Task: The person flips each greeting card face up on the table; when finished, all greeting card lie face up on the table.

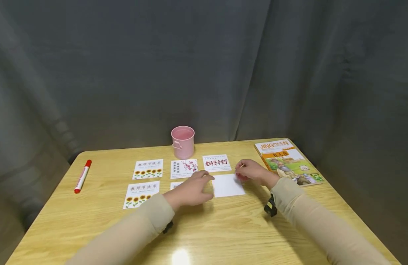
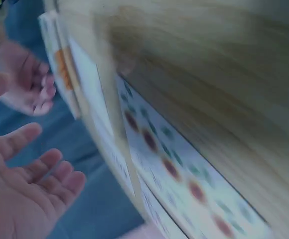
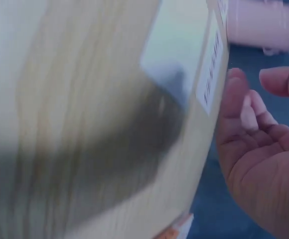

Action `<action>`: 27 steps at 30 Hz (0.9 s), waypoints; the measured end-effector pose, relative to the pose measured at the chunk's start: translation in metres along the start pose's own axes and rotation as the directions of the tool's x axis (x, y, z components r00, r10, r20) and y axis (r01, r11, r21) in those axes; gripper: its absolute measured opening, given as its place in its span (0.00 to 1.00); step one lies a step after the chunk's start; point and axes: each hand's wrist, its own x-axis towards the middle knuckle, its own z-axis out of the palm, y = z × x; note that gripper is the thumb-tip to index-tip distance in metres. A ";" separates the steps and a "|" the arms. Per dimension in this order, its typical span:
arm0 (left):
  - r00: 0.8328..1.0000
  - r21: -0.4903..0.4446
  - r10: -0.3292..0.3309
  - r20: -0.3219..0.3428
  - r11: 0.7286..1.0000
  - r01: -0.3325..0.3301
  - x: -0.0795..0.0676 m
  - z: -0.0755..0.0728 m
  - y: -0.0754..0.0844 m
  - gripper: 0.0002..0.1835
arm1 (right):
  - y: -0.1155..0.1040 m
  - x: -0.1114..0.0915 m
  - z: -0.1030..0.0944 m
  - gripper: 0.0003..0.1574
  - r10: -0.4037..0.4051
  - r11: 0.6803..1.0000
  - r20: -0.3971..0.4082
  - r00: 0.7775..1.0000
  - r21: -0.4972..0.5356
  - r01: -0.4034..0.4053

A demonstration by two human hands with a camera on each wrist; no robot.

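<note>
A blank white card [image 1: 228,185] lies flat on the table between my two hands. My left hand [image 1: 194,189] hovers at its left edge, over a partly covered card [image 1: 176,184]; in the left wrist view its fingers [image 2: 60,186] are relaxed and hold nothing. Beyond the blank card's right edge is my right hand [image 1: 253,172], loosely bent, with a gap between thumb and fingers in the right wrist view. Behind the blank card lies a card with red lettering [image 1: 217,163]. A plum-blossom card [image 1: 184,168] is beside it, just past my left fingertips.
Two sunflower cards [image 1: 147,169] lie one behind the other on the left. A red-capped marker [image 1: 83,176] rests near the table's left edge. The pink bucket [image 1: 183,141] stands at the back, and stacked magazines [image 1: 288,162] lie at the right.
</note>
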 end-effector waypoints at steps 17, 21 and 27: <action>0.948 0.318 -0.130 0.291 0.947 0.032 0.051 0.051 0.046 0.42 | 0.015 0.001 -0.007 0.13 0.081 0.989 0.031 0.996 -0.123 -0.077; 0.950 0.310 -0.130 0.282 0.950 0.038 0.052 0.050 0.048 0.41 | 0.012 0.001 -0.004 0.12 0.109 0.992 0.032 0.994 -0.075 -0.106; 0.948 0.254 -0.121 0.295 0.966 0.044 0.050 0.050 0.046 0.39 | 0.016 -0.001 -0.007 0.12 0.143 0.988 0.054 0.988 0.055 -0.146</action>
